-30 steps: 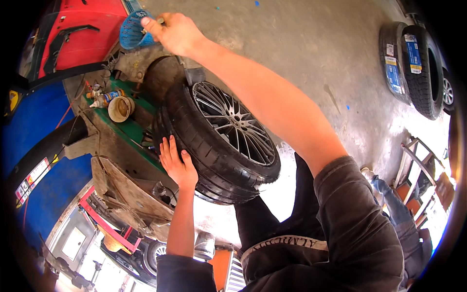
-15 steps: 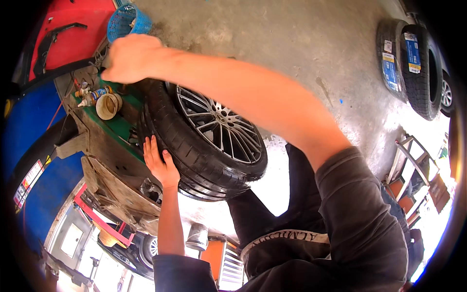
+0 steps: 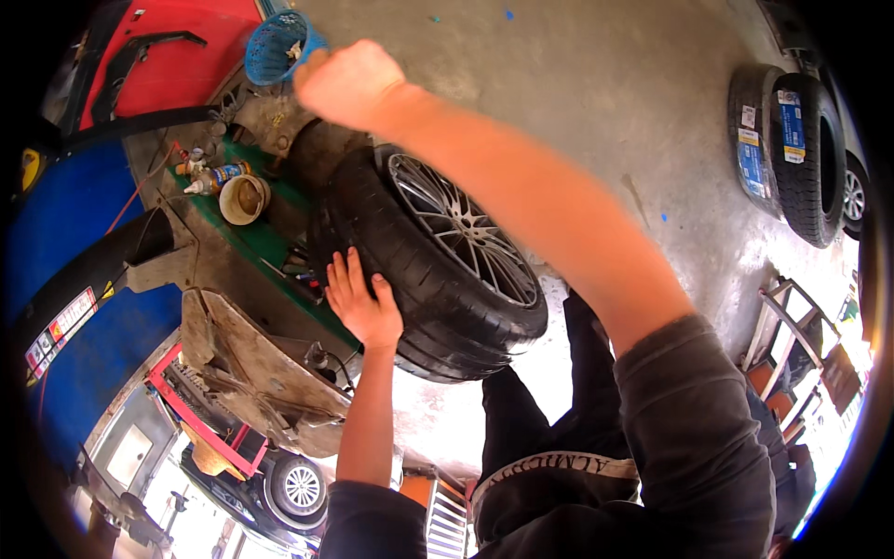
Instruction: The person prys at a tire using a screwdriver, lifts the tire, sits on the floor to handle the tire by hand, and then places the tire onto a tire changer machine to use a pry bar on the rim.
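Note:
A black tyre (image 3: 433, 312) on a silver multi-spoke rim (image 3: 468, 226) leans at the centre, beside a green machine base (image 3: 312, 307). My left hand (image 3: 363, 307) lies open on its tread, fingers spread. My right hand (image 3: 349, 84) is raised above the tyre with curled fingers, at the near side of a blue plastic basket (image 3: 268, 51); what is inside the fingers, if anything, is hidden. A worn metal paddle (image 3: 223, 354) sits below left. A pale cup (image 3: 244, 200) and a bottle (image 3: 222, 177) are on the machine, left of the tyre.
Tall blue machine panels (image 3: 70, 242) and a red panel (image 3: 158, 70) line the left. Two labelled tyres (image 3: 805, 186) stand at upper right on concrete. A metal rack (image 3: 782, 321) and part of another person (image 3: 787, 475) are at right, cars behind at lower left.
My right hand swung down and left from beside the basket, then rose back right toward it, turning over. My left hand stays on the tread, shifting with the tyre in view.

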Motion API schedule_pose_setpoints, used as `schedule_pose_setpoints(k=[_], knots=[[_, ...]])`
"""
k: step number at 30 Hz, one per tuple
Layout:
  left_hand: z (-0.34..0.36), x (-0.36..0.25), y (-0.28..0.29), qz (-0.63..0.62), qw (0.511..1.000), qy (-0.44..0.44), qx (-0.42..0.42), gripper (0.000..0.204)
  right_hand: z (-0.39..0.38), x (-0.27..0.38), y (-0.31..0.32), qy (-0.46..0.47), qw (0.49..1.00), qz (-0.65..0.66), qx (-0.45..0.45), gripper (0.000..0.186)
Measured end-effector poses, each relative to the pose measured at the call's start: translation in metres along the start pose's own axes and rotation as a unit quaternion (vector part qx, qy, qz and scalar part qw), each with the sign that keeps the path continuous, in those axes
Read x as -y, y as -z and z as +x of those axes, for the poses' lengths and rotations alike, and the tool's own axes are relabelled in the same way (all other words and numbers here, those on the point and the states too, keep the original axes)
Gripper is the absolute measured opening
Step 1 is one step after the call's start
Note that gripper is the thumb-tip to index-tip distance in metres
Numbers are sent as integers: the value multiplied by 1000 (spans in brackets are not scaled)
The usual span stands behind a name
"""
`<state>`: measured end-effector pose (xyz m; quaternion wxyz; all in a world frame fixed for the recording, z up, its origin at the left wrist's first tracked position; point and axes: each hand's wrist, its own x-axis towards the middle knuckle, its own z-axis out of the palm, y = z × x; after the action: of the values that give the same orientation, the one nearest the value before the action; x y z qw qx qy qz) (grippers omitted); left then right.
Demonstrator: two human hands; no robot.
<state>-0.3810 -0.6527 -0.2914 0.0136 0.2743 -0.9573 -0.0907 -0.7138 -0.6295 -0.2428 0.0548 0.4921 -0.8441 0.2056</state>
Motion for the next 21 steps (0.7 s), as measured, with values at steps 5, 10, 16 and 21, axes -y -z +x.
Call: schedule_pose_setpoints(k=[5, 10, 16, 21], knots=[[2, -8, -1, -12, 999, 31, 13, 56, 14, -12, 10, -64, 993, -58, 75, 24], [10, -17, 0, -4, 998, 50, 30, 57, 44, -24, -19, -44, 994, -99, -7, 23], [16, -30, -2, 24, 997, 59, 30, 57, 59, -41, -27, -26, 991, -132, -23, 19], [12, -33, -1, 24, 999, 46, 0, 53, 55, -45, -26, 2, 994, -109, -32, 19]])
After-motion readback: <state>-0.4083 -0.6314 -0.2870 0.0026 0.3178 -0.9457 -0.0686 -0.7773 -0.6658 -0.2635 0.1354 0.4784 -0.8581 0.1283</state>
